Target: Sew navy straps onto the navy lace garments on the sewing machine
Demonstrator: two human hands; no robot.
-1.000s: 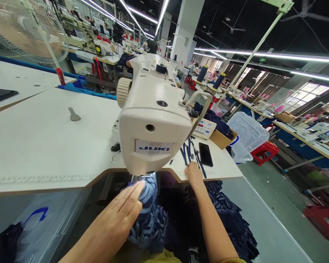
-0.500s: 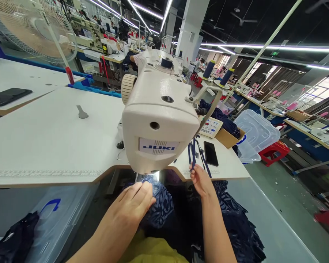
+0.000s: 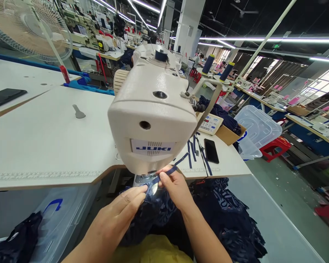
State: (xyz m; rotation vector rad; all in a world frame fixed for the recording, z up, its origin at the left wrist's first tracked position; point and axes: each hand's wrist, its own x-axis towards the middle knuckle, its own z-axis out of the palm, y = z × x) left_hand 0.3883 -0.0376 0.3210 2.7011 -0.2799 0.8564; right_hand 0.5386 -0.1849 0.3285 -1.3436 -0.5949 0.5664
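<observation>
My left hand [image 3: 123, 208] pinches the edge of a navy patterned lace fabric [image 3: 159, 208] just below the sewing machine head [image 3: 153, 113]. My right hand [image 3: 174, 186] is closed on a narrow navy strap [image 3: 171, 170], whose near end reaches to the lit spot by the fabric. The strap's far part runs up to the right onto the table. Both hands are close together in front of the machine; the needle is hidden behind its head. More navy straps [image 3: 192, 151] lie on the table to the right, beside a black phone [image 3: 211, 151].
A grey metal piece [image 3: 78, 111] lies on the white table [image 3: 44, 138]. Dark lace pieces [image 3: 230, 219] are heaped at my right. A control panel [image 3: 210, 124], a cardboard box [image 3: 230, 134] and a clear plastic bin [image 3: 257, 128] stand to the right. Another clear bin [image 3: 63, 219] sits below left.
My right hand has brought a strap from the table's right side left to the fabric under the machine head. My left hand has shifted slightly left and down, still on the fabric.
</observation>
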